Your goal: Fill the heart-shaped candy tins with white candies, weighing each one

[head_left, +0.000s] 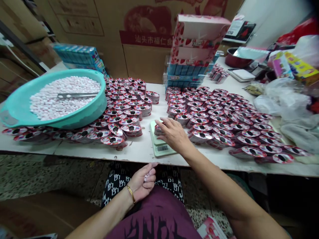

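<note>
My left hand [144,182], with a gold bangle at the wrist, is held over my lap, fingers curled around a few small white candies [147,176]. Over a pale green digital scale [163,151] on the table reaches my right hand [174,135]. Its fingers and thumb close on a small oval container [157,130] standing on the scale; most of that container is hidden by the hand. To the left, a large turquoise basin [74,123] holds many white candies [64,86] with metal tongs [77,95] lying on them.
Many red-rimmed oval containers [131,128] with dark holes on top crowd both sides of the scale. Stacked strawberry-print boxes [196,41] and blue packs [74,54] stand behind. Plastic bags [284,99] and a dark red pot [238,60] are on the right.
</note>
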{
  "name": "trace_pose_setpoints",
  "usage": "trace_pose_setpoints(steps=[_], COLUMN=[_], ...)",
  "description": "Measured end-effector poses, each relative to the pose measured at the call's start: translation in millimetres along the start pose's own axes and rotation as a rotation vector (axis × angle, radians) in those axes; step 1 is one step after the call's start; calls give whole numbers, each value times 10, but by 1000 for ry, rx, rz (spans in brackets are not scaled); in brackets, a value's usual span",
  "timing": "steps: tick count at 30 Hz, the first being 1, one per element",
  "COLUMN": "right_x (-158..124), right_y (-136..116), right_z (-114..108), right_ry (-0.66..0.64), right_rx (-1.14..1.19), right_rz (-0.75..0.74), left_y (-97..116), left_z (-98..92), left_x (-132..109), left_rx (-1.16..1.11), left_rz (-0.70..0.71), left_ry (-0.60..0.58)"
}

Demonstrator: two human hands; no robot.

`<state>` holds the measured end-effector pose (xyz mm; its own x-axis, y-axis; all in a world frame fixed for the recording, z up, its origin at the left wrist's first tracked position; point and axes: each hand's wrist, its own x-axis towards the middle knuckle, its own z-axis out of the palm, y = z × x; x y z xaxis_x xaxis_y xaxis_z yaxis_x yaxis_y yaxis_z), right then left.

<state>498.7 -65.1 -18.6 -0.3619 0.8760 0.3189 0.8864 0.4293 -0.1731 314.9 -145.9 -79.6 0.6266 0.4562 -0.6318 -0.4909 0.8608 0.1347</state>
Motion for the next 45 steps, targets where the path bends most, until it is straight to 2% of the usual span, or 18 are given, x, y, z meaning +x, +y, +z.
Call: trace_pose_setpoints(steps=[2,3,6,7,9,11,13,16,19,23,27,29,32,36,41,43,45], right_x=[139,165,73,2,-155,-286,-361,-396,-396,-354,-268,-241,-238,-222,-87,-48,-43], right_y=[185,246,254,190,-20,-278,-492,-618,-585,-569,-596,-583,-560,-581,-562,-502,-430], right_z=[49,70,114,131,181,253,326,376,354,340,365,358,330,338,383,332,227], right_ry=[-54,-33,208,289,362,346,348,405,485,613,701,685,643,694,661,663,619], right_rx=[38,104,522,717,1109,1388,1518,1562,1636,1786,1807,1825,1865,1838,1871,1818,1670], right_rz=[47,102,403,523,725,831,869,899,962,1097,1142,1170,1126,1154,1237,1191,1066], left_y=[26,50,147,179,228,253,264,283,305,305,301,303,281,197,163,195,239], left_z=[55,92,223,266,342,394,425,464,507,511,490,497,505,496,561,581,579], left_x=[-33,-50,-85,-87,-69,-32,8,45,62,120,203,240,301,404,497,501,494], left_rx=[126,198,400,451,532,605,679,755,754,704,680,664,584,406,216,186,180], left_rz=[75,127,280,319,375,418,444,434,410,459,534,587,623,584,521,509,536], left_ry=[31,52,119,135,146,122,99,111,95,149,211,222,218,212,168,151,133])
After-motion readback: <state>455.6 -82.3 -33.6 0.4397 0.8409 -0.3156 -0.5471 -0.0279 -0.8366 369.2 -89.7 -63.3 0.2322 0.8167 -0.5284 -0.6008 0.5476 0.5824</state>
